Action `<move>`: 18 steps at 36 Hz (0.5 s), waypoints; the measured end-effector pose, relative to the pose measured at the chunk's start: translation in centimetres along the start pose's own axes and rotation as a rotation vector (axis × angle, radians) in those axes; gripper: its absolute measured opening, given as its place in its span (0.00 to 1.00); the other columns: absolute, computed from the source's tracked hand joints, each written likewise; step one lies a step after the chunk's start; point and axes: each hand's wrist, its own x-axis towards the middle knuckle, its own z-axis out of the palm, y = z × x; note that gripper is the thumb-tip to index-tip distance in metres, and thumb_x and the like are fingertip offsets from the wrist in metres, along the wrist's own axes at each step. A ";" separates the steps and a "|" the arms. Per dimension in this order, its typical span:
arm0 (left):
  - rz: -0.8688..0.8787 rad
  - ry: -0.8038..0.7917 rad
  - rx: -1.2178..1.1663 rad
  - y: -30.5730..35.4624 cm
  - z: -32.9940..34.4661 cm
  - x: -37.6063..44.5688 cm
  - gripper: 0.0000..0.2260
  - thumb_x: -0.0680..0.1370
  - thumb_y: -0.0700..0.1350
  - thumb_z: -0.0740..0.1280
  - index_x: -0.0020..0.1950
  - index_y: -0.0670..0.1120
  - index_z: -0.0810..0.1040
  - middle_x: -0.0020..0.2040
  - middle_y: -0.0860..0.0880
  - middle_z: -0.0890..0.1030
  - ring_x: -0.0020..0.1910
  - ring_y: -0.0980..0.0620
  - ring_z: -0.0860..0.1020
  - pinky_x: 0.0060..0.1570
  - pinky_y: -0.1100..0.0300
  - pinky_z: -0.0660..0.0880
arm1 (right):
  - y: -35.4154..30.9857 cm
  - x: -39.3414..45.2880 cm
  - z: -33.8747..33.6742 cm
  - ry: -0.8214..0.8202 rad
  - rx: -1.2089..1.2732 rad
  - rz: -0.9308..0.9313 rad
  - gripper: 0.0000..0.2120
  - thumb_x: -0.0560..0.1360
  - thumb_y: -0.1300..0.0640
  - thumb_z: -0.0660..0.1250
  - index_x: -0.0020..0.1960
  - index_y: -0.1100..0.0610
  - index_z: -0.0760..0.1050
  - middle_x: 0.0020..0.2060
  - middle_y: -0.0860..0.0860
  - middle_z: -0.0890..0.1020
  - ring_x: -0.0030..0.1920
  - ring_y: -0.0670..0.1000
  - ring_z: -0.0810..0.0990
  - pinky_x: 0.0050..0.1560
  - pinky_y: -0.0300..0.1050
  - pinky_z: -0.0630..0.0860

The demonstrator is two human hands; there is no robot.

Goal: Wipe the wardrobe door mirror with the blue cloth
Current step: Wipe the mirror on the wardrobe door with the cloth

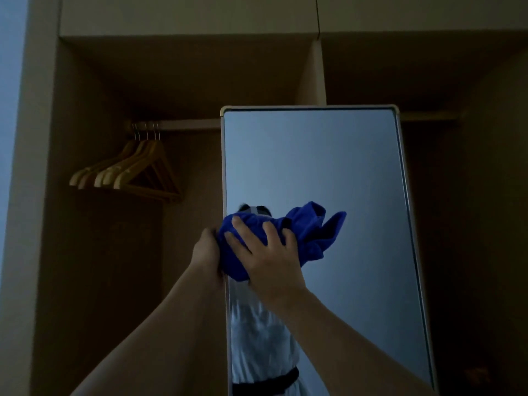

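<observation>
Wardrobe (pixel 177 81) holds hangers (pixel 128 172) (wooden); hands press blue cloth (pixel 303 232) on mirror (pixel 328 155)

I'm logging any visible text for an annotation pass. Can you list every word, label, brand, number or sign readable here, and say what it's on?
None can be read.
The blue cloth, the mirror with its frame, the wooden hangers and the wardrobe panels show no print, label or number.
The scene is dim; any small marks on the hangers would be too dark to make out.

Wardrobe rail (pixel 183 124) with a cluster of wooden hangers (pixel 134 170) at its left end.
</observation>
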 end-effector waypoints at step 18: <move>0.058 -0.011 0.150 -0.5 0.5 1.0 0.16 0.81 0.53 0.55 0.41 0.47 0.75 0.32 0.44 0.73 0.32 0.49 0.72 0.37 0.59 0.69 | 4.3 -6.2 -0.5 -0.164 0.125 -0.358 0.34 0.59 0.48 0.75 0.64 0.48 0.72 0.66 0.49 0.74 0.54 0.55 0.77 0.51 0.54 0.75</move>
